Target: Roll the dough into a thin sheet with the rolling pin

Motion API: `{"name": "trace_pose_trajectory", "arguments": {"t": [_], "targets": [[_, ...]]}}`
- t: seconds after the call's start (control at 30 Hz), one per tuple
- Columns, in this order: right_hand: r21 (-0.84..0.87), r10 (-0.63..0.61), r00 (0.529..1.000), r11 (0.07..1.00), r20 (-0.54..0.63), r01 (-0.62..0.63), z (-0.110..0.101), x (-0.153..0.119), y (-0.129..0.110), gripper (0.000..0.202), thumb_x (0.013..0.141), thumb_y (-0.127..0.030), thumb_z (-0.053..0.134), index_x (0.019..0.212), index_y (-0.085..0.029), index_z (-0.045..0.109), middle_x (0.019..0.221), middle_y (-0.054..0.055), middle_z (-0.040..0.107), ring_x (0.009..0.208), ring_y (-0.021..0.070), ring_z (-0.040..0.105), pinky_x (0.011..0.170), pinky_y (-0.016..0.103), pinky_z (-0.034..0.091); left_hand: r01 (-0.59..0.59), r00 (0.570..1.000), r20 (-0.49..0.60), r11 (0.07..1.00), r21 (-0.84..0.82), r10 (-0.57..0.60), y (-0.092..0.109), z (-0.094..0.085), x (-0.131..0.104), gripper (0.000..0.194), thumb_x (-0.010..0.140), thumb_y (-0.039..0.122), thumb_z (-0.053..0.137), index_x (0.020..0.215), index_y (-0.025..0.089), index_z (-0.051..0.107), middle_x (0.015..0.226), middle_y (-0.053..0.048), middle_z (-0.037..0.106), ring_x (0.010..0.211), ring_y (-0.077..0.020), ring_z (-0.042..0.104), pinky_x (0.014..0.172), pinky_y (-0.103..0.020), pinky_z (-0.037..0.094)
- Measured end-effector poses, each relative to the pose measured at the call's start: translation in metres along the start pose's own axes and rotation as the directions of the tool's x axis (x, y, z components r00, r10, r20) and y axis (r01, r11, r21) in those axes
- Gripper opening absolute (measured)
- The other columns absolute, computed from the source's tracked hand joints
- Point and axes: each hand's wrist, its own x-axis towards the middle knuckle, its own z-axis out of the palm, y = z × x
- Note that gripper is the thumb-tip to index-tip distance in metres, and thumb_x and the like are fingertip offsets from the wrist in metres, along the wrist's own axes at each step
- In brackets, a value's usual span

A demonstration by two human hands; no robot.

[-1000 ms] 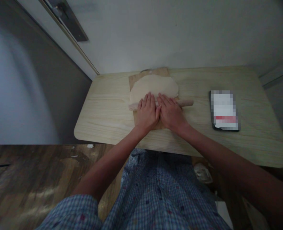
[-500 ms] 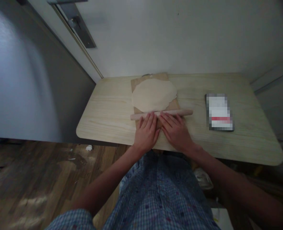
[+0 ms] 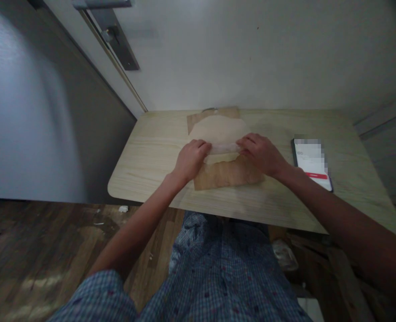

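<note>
A rolling pin [image 3: 224, 148] lies crosswise on a flat, pale sheet of dough [image 3: 218, 129]. My left hand [image 3: 193, 158] is closed around the pin's left end, and my right hand [image 3: 260, 153] grips its right end. Only the middle of the pin shows between them. Under the dough is a brown wooden board [image 3: 226, 175], its near part and far corners bare. The dough's front edge is wavy and reaches a little nearer to me than the pin.
The board rests on a light wood table [image 3: 144, 156] with rounded corners, against a white door [image 3: 251, 67] with a metal handle [image 3: 102, 4]. A phone [image 3: 310, 158] with a lit screen lies at the right. White scraps [image 3: 123, 209] are on the wooden floor.
Both hands have moved away from me and apart, from lying flat on the pin's middle to gripping its ends. The pin has gone from the dough's near edge onto the dough.
</note>
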Motion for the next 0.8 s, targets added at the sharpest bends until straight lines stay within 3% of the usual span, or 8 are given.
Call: {"name": "trace_pose_trajectory", "arguments": {"t": [0.1,0.2,0.37,0.53,0.67,0.8], "targets": [[0.104,-0.023,0.999,0.994,0.023,0.020,0.004,0.022,0.010,0.025,0.081,-0.023,0.043,0.098,-0.014,0.059,0.098,0.011,0.058,0.092,0.0218,0.052,0.079,0.035,0.042,0.041,0.998,0.052,0.997,-0.066,-0.037,-0.017,-0.001,0.019,0.015,0.080,0.019,0.048,0.083,0.015,0.062,0.084,-0.006,0.063,0.078,-0.0173,0.056,0.068,-0.029,0.044],[0.179,-0.023,0.999,0.984,0.038,0.016,0.010,0.035,0.011,0.031,0.082,-0.029,0.041,0.105,-0.015,0.057,0.105,0.011,0.057,0.099,0.0219,0.051,0.082,0.036,0.041,0.073,0.996,0.067,0.985,-0.156,-0.063,-0.023,0.003,0.029,0.022,0.081,0.030,0.047,0.071,0.015,0.060,0.077,-0.005,0.061,0.072,-0.0149,0.055,0.066,-0.027,0.043],[0.121,0.116,0.993,0.986,-0.030,-0.111,0.025,0.057,0.004,0.041,0.087,-0.033,0.029,0.118,-0.014,0.048,0.118,0.013,0.052,0.111,0.0226,0.045,0.092,0.042,0.035,0.195,0.974,-0.093,0.973,-0.124,-0.207,-0.016,0.018,0.044,0.033,0.089,0.033,0.029,0.094,0.015,0.056,0.096,-0.009,0.060,0.092,-0.0171,0.053,0.082,-0.030,0.040],[0.036,0.264,0.962,0.964,-0.063,-0.263,0.042,0.086,0.005,0.045,0.087,-0.041,0.028,0.116,-0.013,0.049,0.120,0.015,0.050,0.115,0.0274,0.041,0.094,0.050,0.029,0.316,0.944,-0.089,0.948,-0.051,-0.319,-0.022,0.037,0.065,0.037,0.090,0.036,0.026,0.100,0.013,0.053,0.115,-0.015,0.052,0.110,-0.0222,0.045,0.093,-0.038,0.033],[0.085,0.325,0.944,0.944,-0.056,-0.320,0.048,0.104,0.012,0.048,0.087,-0.043,0.024,0.109,-0.010,0.052,0.109,0.018,0.055,0.108,0.0294,0.046,0.088,0.050,0.034,0.280,0.957,-0.055,0.958,-0.061,-0.283,-0.036,0.037,0.084,0.040,0.090,0.037,0.024,0.093,0.014,0.056,0.110,-0.014,0.055,0.108,-0.0219,0.046,0.092,-0.036,0.034],[0.127,0.306,0.951,0.946,-0.054,-0.297,0.052,0.120,0.019,0.048,0.088,-0.041,0.020,0.109,-0.012,0.051,0.108,0.016,0.053,0.108,0.0301,0.044,0.087,0.050,0.035,0.277,0.960,-0.018,0.956,-0.093,-0.280,-0.044,0.033,0.096,0.042,0.090,0.036,0.021,0.088,0.015,0.058,0.094,-0.011,0.060,0.098,-0.0212,0.052,0.086,-0.034,0.038]]}}
